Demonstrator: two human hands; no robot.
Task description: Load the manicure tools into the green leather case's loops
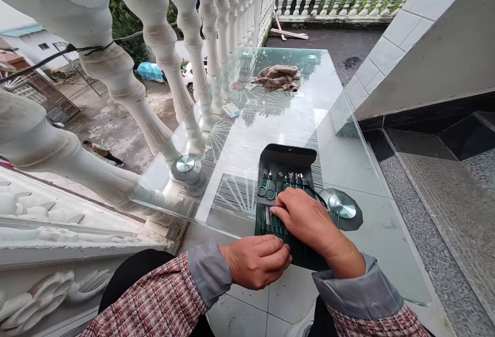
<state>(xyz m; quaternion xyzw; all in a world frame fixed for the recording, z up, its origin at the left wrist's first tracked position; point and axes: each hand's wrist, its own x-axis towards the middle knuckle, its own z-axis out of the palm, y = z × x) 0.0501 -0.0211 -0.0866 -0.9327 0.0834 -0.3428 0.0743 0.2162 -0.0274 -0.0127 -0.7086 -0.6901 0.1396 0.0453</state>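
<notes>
A dark green manicure set case [288,152] lies unfolded at the near edge of the glass table [247,161]. Small scissors [266,188], clippers [294,177] and several slim tools [266,218] sit in its slots. My right hand [305,218] reaches over the case, fingers curled down onto the tool row; what is under them is hidden. My left hand [257,260] is closed at the case's lower left edge, thumb and fingers pressed together. Whether it pinches the edge or a small tool, I cannot make out.
A brown cloth [277,78] lies crumpled at the table's far end. A small box [231,110] rests near the left edge. White balusters [166,58] line the left side; stone steps [436,182] are at the right. A person [102,152] is down in the yard.
</notes>
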